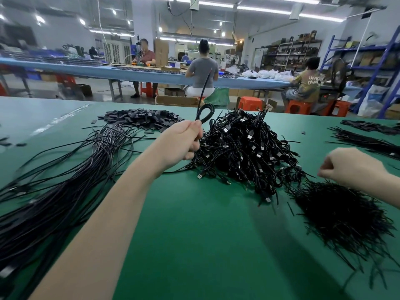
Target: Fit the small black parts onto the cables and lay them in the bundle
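My left hand (184, 141) grips a black cable (204, 109) that loops above my fist, its free end pointing up. The hand is raised just left of a tangled heap of black USB cables (244, 148). A long bundle of straight black cables (65, 187) lies on the left of the green table (194, 234). Behind it sits a pile of small flat black parts (142, 120). My right hand (348, 167), fingers curled, hovers over a pile of thin black tubes (342, 217); whether it pinches one is unclear.
More black cables (368, 139) lie at the far right of the table. A few loose black parts (13, 144) are scattered at the left edge. Beyond the table, people sit on orange stools at a long blue bench (129, 72).
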`<state>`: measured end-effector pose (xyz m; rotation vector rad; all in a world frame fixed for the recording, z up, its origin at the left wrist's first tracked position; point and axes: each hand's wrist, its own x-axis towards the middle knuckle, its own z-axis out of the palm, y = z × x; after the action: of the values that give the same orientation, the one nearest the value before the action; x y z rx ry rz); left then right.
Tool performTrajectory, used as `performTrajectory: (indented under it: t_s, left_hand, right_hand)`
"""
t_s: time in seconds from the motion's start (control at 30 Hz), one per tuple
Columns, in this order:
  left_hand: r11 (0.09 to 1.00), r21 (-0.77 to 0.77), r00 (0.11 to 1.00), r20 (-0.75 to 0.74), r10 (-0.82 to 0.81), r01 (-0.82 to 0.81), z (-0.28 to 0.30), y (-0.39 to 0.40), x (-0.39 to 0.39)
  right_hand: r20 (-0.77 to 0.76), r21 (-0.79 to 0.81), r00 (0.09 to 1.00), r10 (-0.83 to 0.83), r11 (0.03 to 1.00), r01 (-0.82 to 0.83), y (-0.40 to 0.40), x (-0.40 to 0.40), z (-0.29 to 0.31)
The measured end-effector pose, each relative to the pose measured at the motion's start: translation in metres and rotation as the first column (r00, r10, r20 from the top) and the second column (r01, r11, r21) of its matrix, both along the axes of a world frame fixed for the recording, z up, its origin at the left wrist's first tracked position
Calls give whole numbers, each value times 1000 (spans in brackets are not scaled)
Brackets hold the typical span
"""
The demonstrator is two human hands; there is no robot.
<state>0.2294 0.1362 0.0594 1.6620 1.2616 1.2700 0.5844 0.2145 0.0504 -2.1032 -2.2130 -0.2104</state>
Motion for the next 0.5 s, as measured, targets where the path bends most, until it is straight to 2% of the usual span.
performTrajectory:
  t_s: [0.07, 0.1, 0.17, 0.2, 0.27, 0.3, 0.37, 0.47, 0.5]
  left_hand:
    - [999, -2, 998, -35, -43, 43, 0, -2, 4]
    - [998, -3, 996, -57, -65, 65, 0, -3, 7]
    - [996, -7, 990, -107, -90, 90, -2, -4, 12]
    - [996, -5, 985, -147, -86, 86, -3, -5, 15]
    - [996, -9, 965, -245, -90, 91, -5, -5, 21]
    - [993, -13, 951, -287, -116, 117, -5, -7, 24]
    - [986, -29, 930, -330, -165, 164, -7, -8, 30]
    - [985, -102, 935, -314, -162, 137, -9, -9, 36]
    - [990, -92, 924, -359, -133, 107, -9, -9, 38]
  right_hand:
    - [-136, 234, 968, 210, 956, -175, -11, -28, 10]
    - [-231, 360, 907, 351, 897, -256, -20, -46, 15]
    - [-363, 548, 698, 618, 747, -376, -43, -83, 22]
    - [-359, 623, 594, 720, 659, -421, -54, -100, 24]
    - [-233, 744, 485, 843, 476, -470, -69, -127, 25]
    - [-168, 780, 463, 870, 405, -477, -74, -139, 24]
    - [-122, 810, 442, 889, 346, -472, -79, -156, 21]
    - [-160, 809, 441, 883, 374, -454, -81, -167, 19]
    - [-178, 797, 451, 874, 397, -455, -81, -167, 19]
